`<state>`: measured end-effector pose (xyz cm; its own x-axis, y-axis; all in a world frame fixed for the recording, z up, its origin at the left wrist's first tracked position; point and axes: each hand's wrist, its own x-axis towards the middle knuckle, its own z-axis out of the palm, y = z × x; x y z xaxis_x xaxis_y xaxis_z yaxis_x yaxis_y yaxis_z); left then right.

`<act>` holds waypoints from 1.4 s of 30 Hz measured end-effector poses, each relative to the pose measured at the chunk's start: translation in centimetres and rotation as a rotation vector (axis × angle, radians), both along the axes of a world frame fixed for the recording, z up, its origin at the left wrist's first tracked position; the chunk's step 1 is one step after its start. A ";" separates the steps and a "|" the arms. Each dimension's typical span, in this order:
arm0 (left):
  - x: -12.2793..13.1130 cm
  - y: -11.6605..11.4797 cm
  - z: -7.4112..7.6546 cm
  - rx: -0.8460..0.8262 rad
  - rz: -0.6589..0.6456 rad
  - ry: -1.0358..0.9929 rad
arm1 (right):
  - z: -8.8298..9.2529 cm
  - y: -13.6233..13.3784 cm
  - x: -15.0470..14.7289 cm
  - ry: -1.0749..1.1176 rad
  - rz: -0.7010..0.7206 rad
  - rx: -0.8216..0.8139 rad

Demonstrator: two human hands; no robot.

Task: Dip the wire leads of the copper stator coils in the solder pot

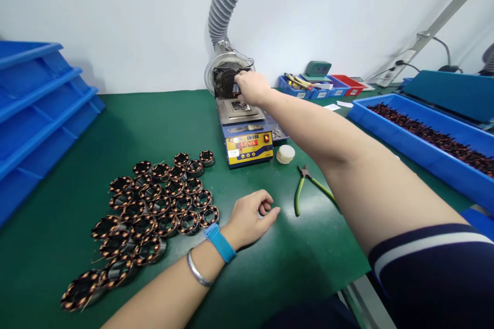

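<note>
My left hand (252, 218) rests on the green table, fingers loosely curled, thumb apart, nothing held. A blue band and a silver bangle circle that wrist. My right hand (252, 87) reaches over the solder pot (249, 149), whose yellow front has red digits. Its fingers are closed on a small dark, partly shiny piece (236, 90), mostly hidden by the hand. Several copper-wound stator rings (160, 204) stand in rows left of my left hand. Green-handled pliers (299, 195) lie open to the right of that hand.
Behind the pot, a grey ribbed hose (227, 2) leads down to a round hood. White round pads (285, 154) sit beside the pot. Stacked blue bins (38, 128) stand left. A blue tray (417, 151) of copper-coloured parts is right; small tool bins (303, 93) are at back.
</note>
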<state>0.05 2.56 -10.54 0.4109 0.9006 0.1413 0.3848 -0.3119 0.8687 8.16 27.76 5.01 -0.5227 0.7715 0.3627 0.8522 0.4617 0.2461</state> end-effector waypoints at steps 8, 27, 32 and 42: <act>0.0 -0.1 0.1 0.008 -0.005 0.015 | 0.1 0.2 0.0 0.134 0.023 -0.073; -0.1 0.1 0.2 0.006 -0.007 0.044 | 0.3 -2.7 5.5 1.425 -0.164 -0.617; 0.0 0.1 0.2 0.007 -0.003 0.041 | 0.9 -2.1 4.8 1.546 -0.093 -0.680; 0.0 0.0 0.2 0.012 -0.007 0.029 | -0.7 -0.6 2.9 1.669 -0.077 -0.818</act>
<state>0.04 2.58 -10.35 0.4210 0.8961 0.1404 0.4073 -0.3250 0.8535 11.10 27.19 4.34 -0.0211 0.9994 -0.0274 -0.0301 -0.0280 -0.9992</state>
